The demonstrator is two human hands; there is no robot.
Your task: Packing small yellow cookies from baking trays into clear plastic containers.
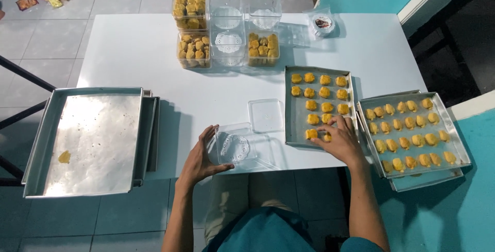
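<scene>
- At the far left edge of the white table (154, 51), a stack of metal trays (93, 138) overhangs the table's side; the top one is bare save for one yellow crumb (64, 156).
- Just right of that stack, at the near edge, the left hand (201, 159) curves around a clear plastic box (234, 146), thumb and fingers cupping its left side; the hand grips the box lightly rather than closing into a fist.
- The box stands open and has a white paper doily (234, 149) lying in its bottom.
- Just beyond it, slightly right, a clear square lid (266, 115) lies flat on the table.
- At the far middle of the table, six clear boxes stand in a block: three filled with yellow cookies (192, 10) and three holding only doilies (228, 43).
- Right of the lid, a baking tray (290, 128) carries rows of yellow cookies in its far part.
- The right hand (337, 141) rests over this tray's near right corner, fingertips pinching a cookie (327, 137) there.
- Far right, a second baking tray (459, 149) full of cookies sits atop another tray.
- Near the far right edge lies a small round packet (323, 23).
</scene>
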